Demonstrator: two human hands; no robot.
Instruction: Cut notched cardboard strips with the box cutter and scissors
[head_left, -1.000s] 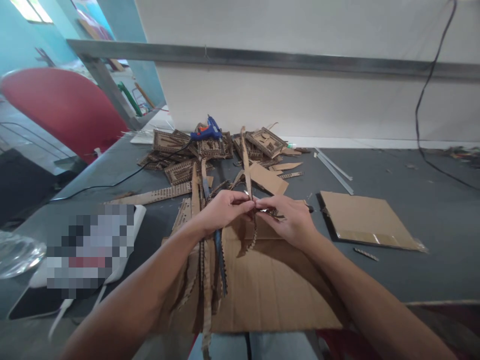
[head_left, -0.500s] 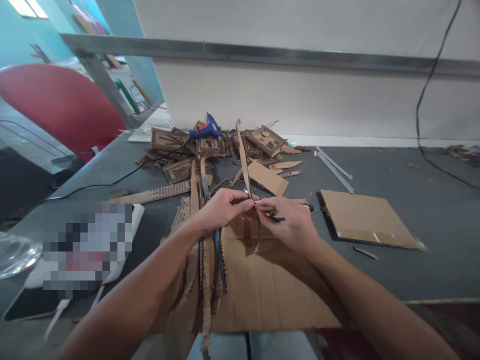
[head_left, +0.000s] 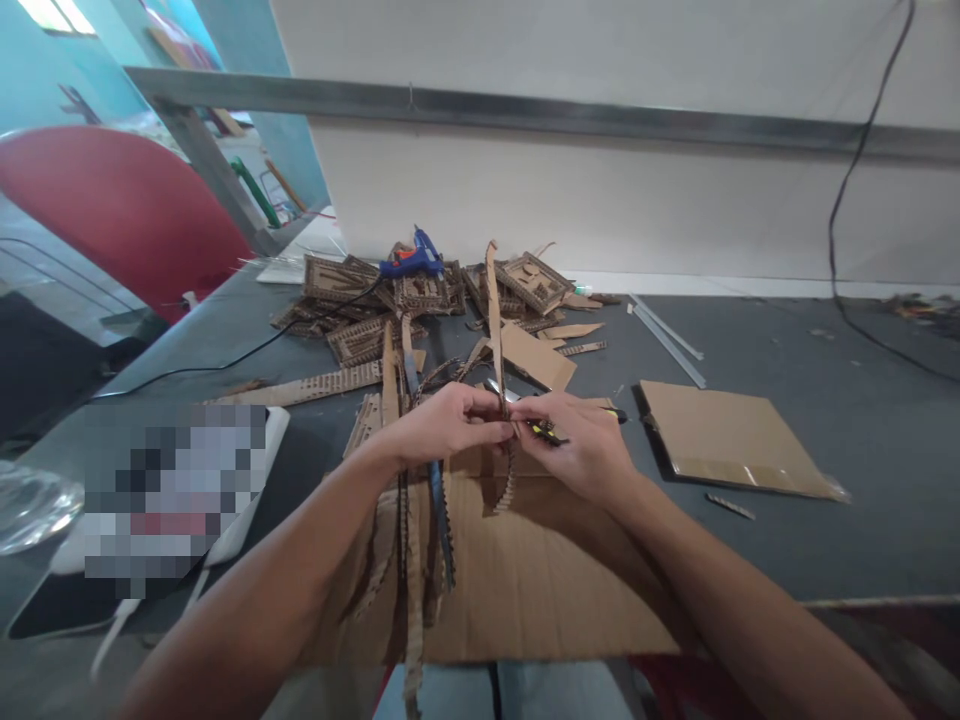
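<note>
A long narrow strip of corrugated cardboard stands upright between my hands, its lower end curling down below them. My left hand pinches the strip between thumb and fingers. Close against it, my right hand is closed with its fingertips on the same strip. A yellow-and-black tool shows partly under my right hand; its kind is hidden. Below lies a large cardboard sheet. More corrugated strips lie beside my left forearm, one of them bluish.
A blue glue gun rests on a pile of cardboard pieces at the back. To the right lie a flat cardboard panel and clear glue sticks. A phone with a cable is at left, near a clear plastic object.
The strip's upper part has shifted slightly right, and its lower end has swung left. My left fingers have spread a little along it; both hands stay in nearly the same place.
</note>
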